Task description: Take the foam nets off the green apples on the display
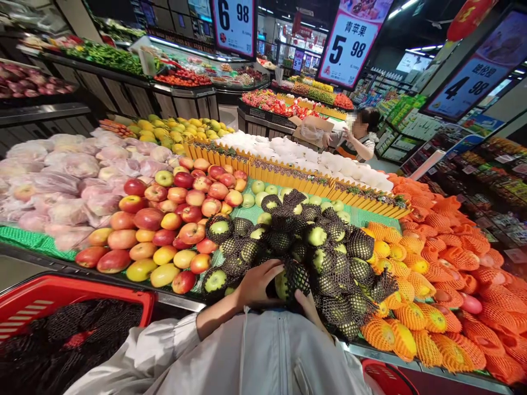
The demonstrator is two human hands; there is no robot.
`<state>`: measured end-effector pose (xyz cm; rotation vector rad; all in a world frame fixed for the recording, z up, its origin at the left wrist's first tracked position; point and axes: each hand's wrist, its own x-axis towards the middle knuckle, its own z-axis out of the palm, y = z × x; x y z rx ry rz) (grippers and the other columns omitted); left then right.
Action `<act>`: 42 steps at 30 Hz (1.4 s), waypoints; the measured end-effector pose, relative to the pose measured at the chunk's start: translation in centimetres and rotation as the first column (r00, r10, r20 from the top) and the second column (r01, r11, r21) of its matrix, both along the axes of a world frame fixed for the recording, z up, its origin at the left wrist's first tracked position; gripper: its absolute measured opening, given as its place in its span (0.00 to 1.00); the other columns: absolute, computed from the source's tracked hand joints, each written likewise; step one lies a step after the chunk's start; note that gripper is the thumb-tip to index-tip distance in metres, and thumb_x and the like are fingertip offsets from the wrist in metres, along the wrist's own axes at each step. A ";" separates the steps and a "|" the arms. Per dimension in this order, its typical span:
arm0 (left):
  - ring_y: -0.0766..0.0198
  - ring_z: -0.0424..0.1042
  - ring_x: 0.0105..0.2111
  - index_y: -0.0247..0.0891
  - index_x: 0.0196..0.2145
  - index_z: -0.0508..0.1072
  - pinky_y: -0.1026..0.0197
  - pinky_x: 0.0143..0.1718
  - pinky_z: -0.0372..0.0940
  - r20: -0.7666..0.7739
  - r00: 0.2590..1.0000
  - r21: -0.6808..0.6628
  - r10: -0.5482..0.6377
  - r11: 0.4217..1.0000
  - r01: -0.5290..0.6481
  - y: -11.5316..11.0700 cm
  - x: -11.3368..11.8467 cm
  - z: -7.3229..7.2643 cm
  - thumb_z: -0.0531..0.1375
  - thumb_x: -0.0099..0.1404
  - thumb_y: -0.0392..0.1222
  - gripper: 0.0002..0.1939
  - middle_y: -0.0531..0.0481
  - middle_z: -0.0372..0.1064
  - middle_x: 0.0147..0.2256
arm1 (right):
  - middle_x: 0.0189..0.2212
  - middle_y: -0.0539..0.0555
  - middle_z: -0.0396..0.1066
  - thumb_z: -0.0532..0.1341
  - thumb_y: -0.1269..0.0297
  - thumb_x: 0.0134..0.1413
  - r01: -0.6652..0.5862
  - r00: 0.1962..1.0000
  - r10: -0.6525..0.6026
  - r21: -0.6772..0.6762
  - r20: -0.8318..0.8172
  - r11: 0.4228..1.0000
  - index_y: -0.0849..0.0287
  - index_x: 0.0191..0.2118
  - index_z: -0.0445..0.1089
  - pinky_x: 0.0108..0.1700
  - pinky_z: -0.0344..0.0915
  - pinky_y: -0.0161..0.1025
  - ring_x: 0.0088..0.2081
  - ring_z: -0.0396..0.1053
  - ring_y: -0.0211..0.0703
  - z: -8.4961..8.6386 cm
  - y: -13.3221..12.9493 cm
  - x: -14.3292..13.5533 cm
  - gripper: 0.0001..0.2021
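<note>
Close to my body, at the front edge of the display, I hold a green apple (282, 285) partly covered by a black foam net (297, 276). My left hand (258, 285) curls round its left side, with the thumb side hidden. On the right of the apple rests my right hand (308, 307), its thumb against the net and the other fingers out of sight. Around both hands lies a heap of green apples in black nets (337, 274). A few bare green apples (258, 186) sit behind the heap.
Left of the heap are red and yellow apples (150, 216), then bagged fruit (74, 181). To the right lie fruits in orange nets (444, 274). A red basket (82, 291) holding black nets stands at lower left. Yellow fence dividers (288, 169) run behind; another person (362, 140) is beyond.
</note>
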<state>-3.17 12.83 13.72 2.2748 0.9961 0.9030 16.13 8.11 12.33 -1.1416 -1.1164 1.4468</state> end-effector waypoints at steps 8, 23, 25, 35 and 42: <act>0.45 0.60 0.63 0.38 0.68 0.49 0.44 0.59 0.65 0.307 0.950 -0.076 -0.050 0.994 0.077 0.7 -0.2 1.3 0.62 0.64 0.53 0.41 0.31 0.52 0.64 | 0.60 0.59 0.67 0.63 0.36 0.51 0.128 0.991 -0.131 -0.092 -0.031 0.988 0.48 0.68 0.55 0.68 0.56 0.61 0.65 0.62 0.58 -0.3 0.1 0.4 0.42; 0.45 0.66 0.57 0.35 0.65 0.49 0.46 0.60 0.63 0.145 0.720 -0.160 0.679 0.734 -0.660 12.2 -3.2 0.1 0.71 0.52 0.49 0.51 0.35 0.60 0.59 | 0.62 0.61 0.61 0.63 0.24 0.35 0.080 0.965 -0.068 0.038 -0.254 0.996 0.39 0.68 0.46 0.41 0.73 0.48 0.52 0.74 0.57 -2.7 1.3 0.9 0.55; 0.42 0.62 0.59 0.32 0.65 0.50 0.47 0.59 0.62 -0.065 0.671 -0.046 0.738 0.670 -0.741 15.6 -4.4 0.0 0.69 0.55 0.46 0.48 0.32 0.57 0.60 | 0.61 0.61 0.62 0.62 0.25 0.39 0.078 0.967 -0.061 0.060 -0.247 0.995 0.41 0.67 0.48 0.40 0.73 0.47 0.49 0.74 0.54 -2.7 1.2 1.2 0.51; 0.26 0.53 0.63 0.33 0.61 0.63 0.34 0.57 0.56 -0.536 0.641 -0.083 0.549 0.722 -0.687 21.9 -3.6 -3.6 0.71 0.47 0.34 0.43 0.23 0.55 0.63 | 0.57 0.61 0.63 0.56 0.25 0.47 0.142 0.986 -0.128 0.137 -0.103 0.980 0.44 0.66 0.50 0.37 0.70 0.45 0.43 0.73 0.50 -2.7 0.6 2.2 0.45; 0.38 0.53 0.64 0.25 0.59 0.63 0.42 0.63 0.50 -0.302 0.636 0.050 0.711 0.677 -0.734 19.3 -1.0 -0.5 0.54 0.68 0.41 0.24 0.27 0.54 0.63 | 0.54 0.60 0.65 0.56 0.26 0.49 0.189 0.978 -0.176 0.117 -0.113 0.975 0.46 0.64 0.54 0.36 0.70 0.45 0.42 0.73 0.48 -2.9 0.3 2.6 0.42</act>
